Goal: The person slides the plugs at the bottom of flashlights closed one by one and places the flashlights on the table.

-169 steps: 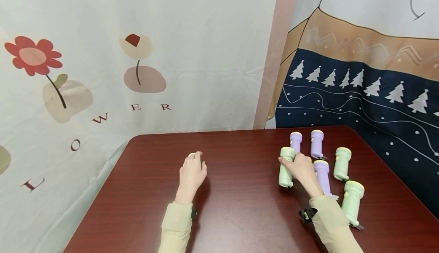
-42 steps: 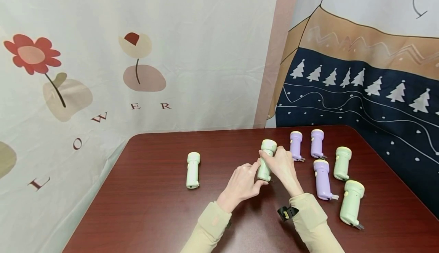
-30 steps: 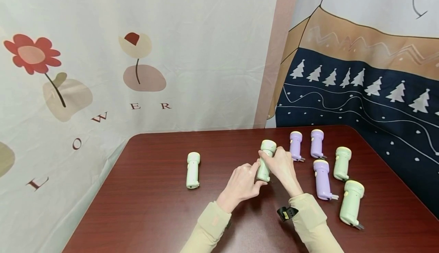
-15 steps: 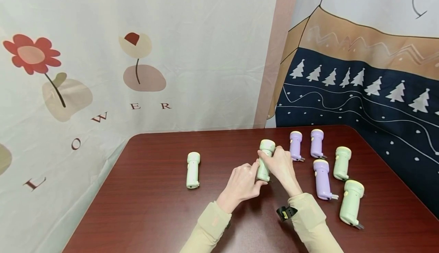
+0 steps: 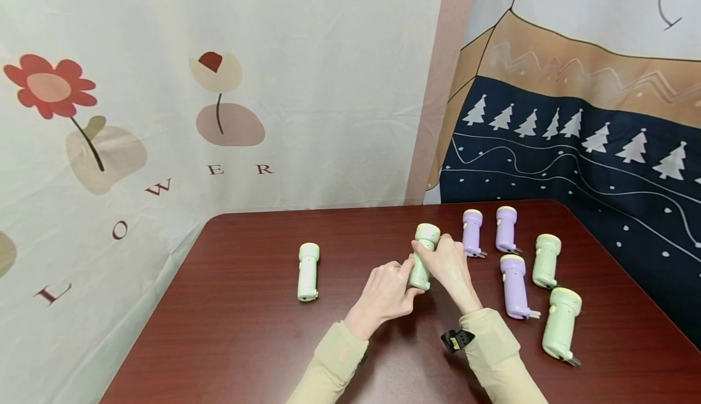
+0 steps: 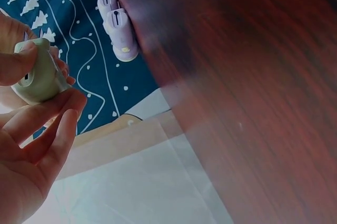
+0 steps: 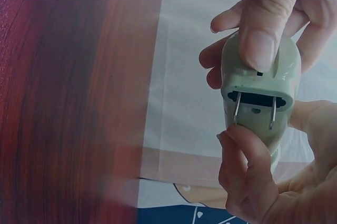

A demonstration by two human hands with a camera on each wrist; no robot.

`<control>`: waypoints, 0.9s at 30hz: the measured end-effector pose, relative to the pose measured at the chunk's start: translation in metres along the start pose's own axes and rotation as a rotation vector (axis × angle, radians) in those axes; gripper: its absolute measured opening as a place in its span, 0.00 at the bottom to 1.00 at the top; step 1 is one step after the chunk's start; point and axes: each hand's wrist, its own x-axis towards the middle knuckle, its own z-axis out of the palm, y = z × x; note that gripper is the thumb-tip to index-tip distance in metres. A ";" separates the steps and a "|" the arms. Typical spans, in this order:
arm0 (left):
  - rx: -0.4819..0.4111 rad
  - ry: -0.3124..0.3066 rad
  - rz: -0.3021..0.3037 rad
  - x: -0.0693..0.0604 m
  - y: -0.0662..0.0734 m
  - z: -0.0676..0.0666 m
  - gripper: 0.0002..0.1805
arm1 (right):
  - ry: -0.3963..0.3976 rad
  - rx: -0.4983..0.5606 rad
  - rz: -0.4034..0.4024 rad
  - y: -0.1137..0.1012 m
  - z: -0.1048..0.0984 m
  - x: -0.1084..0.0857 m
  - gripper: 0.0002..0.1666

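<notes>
A pale green flashlight [image 5: 427, 235] is held between both hands near the table's middle. My right hand [image 5: 450, 265] grips its body from the right. My left hand [image 5: 382, 291] comes in from the left, pinching the tail end. In the right wrist view, the left thumb [image 7: 260, 50] presses on the tail, above a recess with two metal prongs [image 7: 273, 112] standing out. The right fingertips [image 7: 237, 142] lie against the body just below a prong. The left wrist view shows the green tail [image 6: 45, 79] between thumb and fingers.
Another green flashlight [image 5: 308, 273] lies alone on the left of the brown table [image 5: 246, 343]. To the right are three purple flashlights [image 5: 515, 288] and two more green flashlights [image 5: 561, 325], most with prongs showing. Curtains [image 5: 328, 87] hang behind the table.
The right hand has carried the green flashlight left from the right-hand group. The left hand has left the far-left flashlight and joined on this one. Little moves in the last second.
</notes>
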 end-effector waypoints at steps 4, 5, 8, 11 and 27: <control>-0.005 -0.014 -0.003 -0.001 0.000 -0.001 0.30 | -0.001 0.003 -0.003 0.000 0.000 0.000 0.32; -0.006 -0.018 -0.004 -0.001 0.001 -0.001 0.30 | -0.002 0.003 -0.003 0.000 -0.001 -0.001 0.32; -0.013 -0.023 -0.006 -0.001 0.001 -0.001 0.29 | -0.008 0.001 0.000 0.001 -0.001 0.000 0.32; -0.018 -0.029 -0.007 -0.001 0.001 -0.001 0.28 | -0.013 0.001 0.004 0.001 -0.001 0.000 0.32; -0.013 -0.074 0.022 -0.002 0.000 -0.001 0.27 | -0.040 0.008 0.016 0.005 -0.002 0.001 0.31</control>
